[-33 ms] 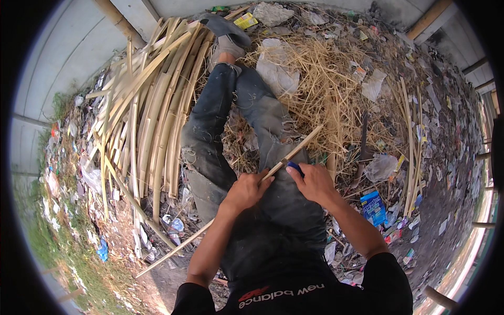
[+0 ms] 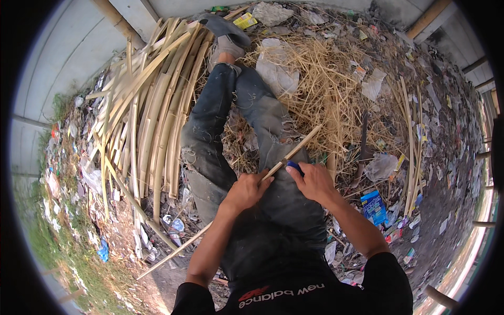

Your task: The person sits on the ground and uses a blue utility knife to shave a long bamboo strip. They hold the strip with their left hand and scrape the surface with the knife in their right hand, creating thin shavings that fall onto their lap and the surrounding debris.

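Note:
My left hand (image 2: 247, 191) is closed around a long, thin bamboo strip (image 2: 304, 140) that lies slantwise over my lap. The strip's far end points up and right over my thigh. Its other end passes under my left forearm and sticks out at the lower left. My right hand (image 2: 314, 182) grips a knife by its blue handle (image 2: 295, 167). The short blade meets the strip just beyond my left hand; most of the blade is hard to make out.
Split bamboo strips (image 2: 157, 110) are piled to the left of my legs. Shavings (image 2: 336, 84) heap up at the right, by a long dark blade (image 2: 363, 139). A few thin strips (image 2: 409, 147) and a blue packet (image 2: 373, 208) lie farther right among litter. A wall (image 2: 63, 63) stands beyond.

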`<state>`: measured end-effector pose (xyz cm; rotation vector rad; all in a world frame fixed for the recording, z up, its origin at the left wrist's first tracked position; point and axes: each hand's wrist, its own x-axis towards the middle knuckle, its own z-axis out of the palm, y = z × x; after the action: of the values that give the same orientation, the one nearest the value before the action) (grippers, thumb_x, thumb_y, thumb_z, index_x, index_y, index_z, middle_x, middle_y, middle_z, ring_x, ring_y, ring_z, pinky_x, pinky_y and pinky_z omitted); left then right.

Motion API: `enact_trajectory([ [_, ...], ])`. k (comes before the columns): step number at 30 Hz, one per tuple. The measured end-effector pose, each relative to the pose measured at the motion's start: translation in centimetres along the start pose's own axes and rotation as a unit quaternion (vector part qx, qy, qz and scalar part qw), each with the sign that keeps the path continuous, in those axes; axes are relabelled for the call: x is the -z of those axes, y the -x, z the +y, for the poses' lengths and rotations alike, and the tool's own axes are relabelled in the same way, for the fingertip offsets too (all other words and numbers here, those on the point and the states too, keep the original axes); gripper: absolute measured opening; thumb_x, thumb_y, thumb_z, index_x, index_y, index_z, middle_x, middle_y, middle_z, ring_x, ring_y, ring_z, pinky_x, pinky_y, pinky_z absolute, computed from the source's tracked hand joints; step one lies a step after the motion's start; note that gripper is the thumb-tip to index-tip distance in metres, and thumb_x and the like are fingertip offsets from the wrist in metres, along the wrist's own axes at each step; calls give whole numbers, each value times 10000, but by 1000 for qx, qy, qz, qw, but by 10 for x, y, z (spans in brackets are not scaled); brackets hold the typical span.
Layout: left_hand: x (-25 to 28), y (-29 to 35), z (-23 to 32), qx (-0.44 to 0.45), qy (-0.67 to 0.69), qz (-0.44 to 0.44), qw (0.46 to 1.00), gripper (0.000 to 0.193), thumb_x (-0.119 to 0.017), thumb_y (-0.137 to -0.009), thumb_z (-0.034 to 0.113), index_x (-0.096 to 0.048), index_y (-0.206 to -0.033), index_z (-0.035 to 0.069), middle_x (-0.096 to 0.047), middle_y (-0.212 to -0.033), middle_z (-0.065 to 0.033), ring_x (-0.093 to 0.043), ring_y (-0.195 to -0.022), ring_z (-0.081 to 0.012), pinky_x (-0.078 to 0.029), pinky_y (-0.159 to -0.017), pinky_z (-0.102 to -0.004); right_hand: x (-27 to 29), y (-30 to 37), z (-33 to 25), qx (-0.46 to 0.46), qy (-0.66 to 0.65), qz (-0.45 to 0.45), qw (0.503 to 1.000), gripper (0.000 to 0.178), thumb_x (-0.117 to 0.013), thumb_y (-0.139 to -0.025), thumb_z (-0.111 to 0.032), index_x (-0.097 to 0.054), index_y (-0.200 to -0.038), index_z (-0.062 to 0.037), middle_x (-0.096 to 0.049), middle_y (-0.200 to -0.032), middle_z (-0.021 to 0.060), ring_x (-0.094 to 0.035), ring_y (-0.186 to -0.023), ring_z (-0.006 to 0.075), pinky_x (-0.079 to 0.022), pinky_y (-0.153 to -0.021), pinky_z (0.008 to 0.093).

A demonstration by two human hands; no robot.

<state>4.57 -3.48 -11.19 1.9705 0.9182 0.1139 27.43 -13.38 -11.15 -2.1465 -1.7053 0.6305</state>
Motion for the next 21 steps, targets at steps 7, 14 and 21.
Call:
enact_trajectory([
  [7,14,23,1,-12,16,24,1000,319,-648,-1048,270,-743,-1089,-32,-602,-698,-299,-657,-687,-461,-485,-640,-504,44,-32,92,-168,-27,45,984,576,-521,-1096,-500,-695,-889,8,-667,-714,244,-680,-726,461,-501,-676,570],
  [14,7,11,-3,-29,28,22,999,348,-650,-1050,289,-721,-1010,-49,-603,-697,-295,-646,-695,-487,-485,-635,-508,31,-7,16,14,-39,13,999,583,-503,-1104,-502,-692,-890,6,-646,-688,236,-672,-700,453,-504,-662,560],
  [21,9,28,0,-3,10,43,999,342,-646,-1051,289,-736,-1032,-41,-632,-715,-296,-665,-763,-494,-499,-667,-527,32,-44,76,-98,-9,75,992,616,-498,-1099,-536,-678,-850,-2,-616,-638,214,-641,-631,443,-489,-614,536],
])
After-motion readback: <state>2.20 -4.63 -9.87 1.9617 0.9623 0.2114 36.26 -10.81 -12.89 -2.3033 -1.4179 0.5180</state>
